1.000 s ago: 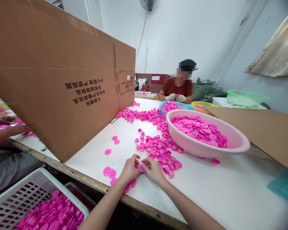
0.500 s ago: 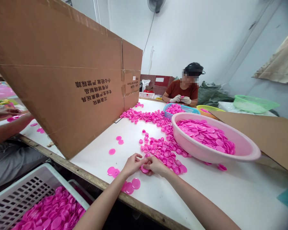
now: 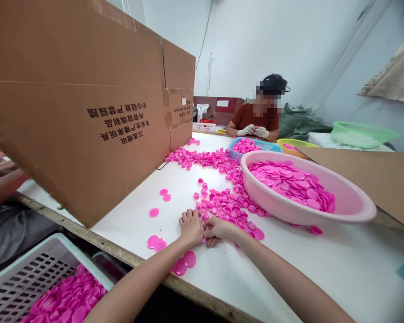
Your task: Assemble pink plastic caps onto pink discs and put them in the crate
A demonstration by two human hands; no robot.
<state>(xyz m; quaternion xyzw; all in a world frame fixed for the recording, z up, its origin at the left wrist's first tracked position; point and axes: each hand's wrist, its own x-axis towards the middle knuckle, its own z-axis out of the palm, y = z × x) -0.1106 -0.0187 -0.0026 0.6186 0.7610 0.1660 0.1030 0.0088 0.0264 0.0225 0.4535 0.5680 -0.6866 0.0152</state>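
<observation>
My left hand (image 3: 191,228) and my right hand (image 3: 218,229) meet over the white table, close to its front edge. Between them is a pink plastic disc (image 3: 204,241), mostly hidden by my fingers. My left fingers curl with the knuckles up, pressed against it. My right thumb and fingers pinch it from the other side. Just beyond my hands lies a spread of small pink plastic cups (image 3: 227,204). Loose pink discs (image 3: 189,259) lie by my left forearm, and others (image 3: 154,212) are farther up the table.
A pink basin (image 3: 357,211) of flat pink discs stands at the right. Behind it is a blue basket (image 3: 235,154). A large cardboard box (image 3: 87,148) walls off the left. A white crate (image 3: 67,244) of pink pieces is below. Across the table sits a gloved co-worker (image 3: 269,117).
My left hand has rolled over, its knuckles now up, covering the disc that showed more before. My right hand stays against it. The view has shifted slightly.
</observation>
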